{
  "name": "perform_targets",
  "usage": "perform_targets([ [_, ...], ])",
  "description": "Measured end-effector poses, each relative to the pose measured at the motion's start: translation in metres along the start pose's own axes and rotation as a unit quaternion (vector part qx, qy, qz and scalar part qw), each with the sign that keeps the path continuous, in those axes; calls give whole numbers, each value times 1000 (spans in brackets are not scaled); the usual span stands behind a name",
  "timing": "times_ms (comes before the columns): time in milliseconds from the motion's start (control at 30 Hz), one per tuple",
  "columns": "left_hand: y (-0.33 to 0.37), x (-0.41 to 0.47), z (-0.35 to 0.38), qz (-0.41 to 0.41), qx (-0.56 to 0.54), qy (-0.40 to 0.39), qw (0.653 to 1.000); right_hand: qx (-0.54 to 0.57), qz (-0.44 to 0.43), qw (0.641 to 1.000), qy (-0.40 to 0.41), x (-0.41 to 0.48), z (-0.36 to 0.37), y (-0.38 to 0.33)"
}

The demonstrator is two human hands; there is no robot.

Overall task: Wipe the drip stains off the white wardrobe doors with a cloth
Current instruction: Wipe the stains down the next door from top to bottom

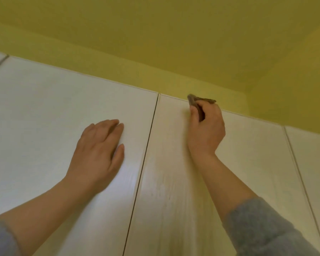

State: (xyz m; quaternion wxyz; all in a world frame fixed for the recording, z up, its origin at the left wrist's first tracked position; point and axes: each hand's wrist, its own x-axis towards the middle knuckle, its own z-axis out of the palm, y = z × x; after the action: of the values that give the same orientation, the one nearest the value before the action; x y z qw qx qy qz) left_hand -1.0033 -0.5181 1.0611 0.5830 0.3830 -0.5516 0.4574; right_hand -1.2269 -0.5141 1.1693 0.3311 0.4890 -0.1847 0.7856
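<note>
1. Doors (44,117): white, spanning the lower frame beneath a yellow wall (118,71).
2. Left hand (98,150), centre-left, lies flat on one door, fingers straight.
3. Right hand (207,130), centre-right, fingers curled round a brown cloth (192,100), at the next door's top edge.

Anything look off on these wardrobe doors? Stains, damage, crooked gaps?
Only faint yellowish vertical streaks on the middle door, below the right hand gripping the cloth at its top edge. The left door under the flat left hand looks clean. No damage shows.
</note>
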Motion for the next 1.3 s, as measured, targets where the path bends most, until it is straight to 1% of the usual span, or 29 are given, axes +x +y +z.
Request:
perform_targets([
  [100, -3, 1, 3, 4, -3, 2, 1000, -36, -50, 994, -90, 25, 32, -1],
  [233, -3, 0, 7, 10, 7, 7, 1000, -45, -49, 988, -141, 52, 58, -11],
  [300, -4, 0, 8, 15, 14, 15, 1000, -33, -80, 982, -168, 50, 61, -8],
  [400, -5, 0, 9, 20, 18, 23, 999, 15, -170, 962, -214, 31, 48, 2],
  [467, -6, 0, 9, 20, 21, 25, 999, 42, -202, 951, -230, 9, 35, 4],
  [533, -8, 1, 10, 21, 26, 22, 999, 54, -215, 942, -251, -16, 21, 5],
  [600, -7, 1, 10, 18, 31, 18, 999, 68, -215, 930, -290, -39, 3, 5],
  [667, -5, 0, 8, 13, 32, 14, 999, 61, -214, 925, -310, -51, -13, 4],
  [700, -4, -1, 8, 7, 33, 10, 999, 63, -199, 933, -293, -52, -18, 5],
  [733, -3, 0, 7, 5, 36, 8, 999, 72, -159, 952, -249, -48, -20, 6],
  [800, -1, 1, 6, 6, 46, 2, 999, 79, -29, 990, -112, -30, -20, 9],
  [833, 1, 1, 5, 6, 51, -1, 999, 66, 31, 996, -46, -17, -19, 12],
  [867, 2, 1, 4, 8, 53, -3, 999, 43, 71, 997, 5, -5, -17, 15],
  [900, 5, 1, 2, 13, 50, -3, 999, 18, 86, 995, 39, 7, -15, 17],
  [967, 14, 3, 2, 21, 27, 1, 999, -18, 67, 996, 61, 27, -9, 22],
  [1000, 20, 5, 1, 21, 10, 2, 1000, -35, 40, 998, 43, 35, -5, 23],
  [1033, 27, 8, 2, 22, -3, 0, 1000, -56, 5, 998, 2, 42, 0, 26],
  [1100, 40, 16, 6, 41, -12, -2, 999, -82, -45, 989, -115, 54, 10, 33],
  [1133, 44, 20, 9, 55, -10, -2, 998, -76, -55, 983, -157, 58, 14, 36],
  [1200, 49, 27, 14, 72, -3, 2, 997, -38, -86, 978, -186, 59, 14, 39],
  [1300, 48, 29, 19, 68, 9, 19, 997, 31, -178, 955, -235, 30, 0, 37],
])
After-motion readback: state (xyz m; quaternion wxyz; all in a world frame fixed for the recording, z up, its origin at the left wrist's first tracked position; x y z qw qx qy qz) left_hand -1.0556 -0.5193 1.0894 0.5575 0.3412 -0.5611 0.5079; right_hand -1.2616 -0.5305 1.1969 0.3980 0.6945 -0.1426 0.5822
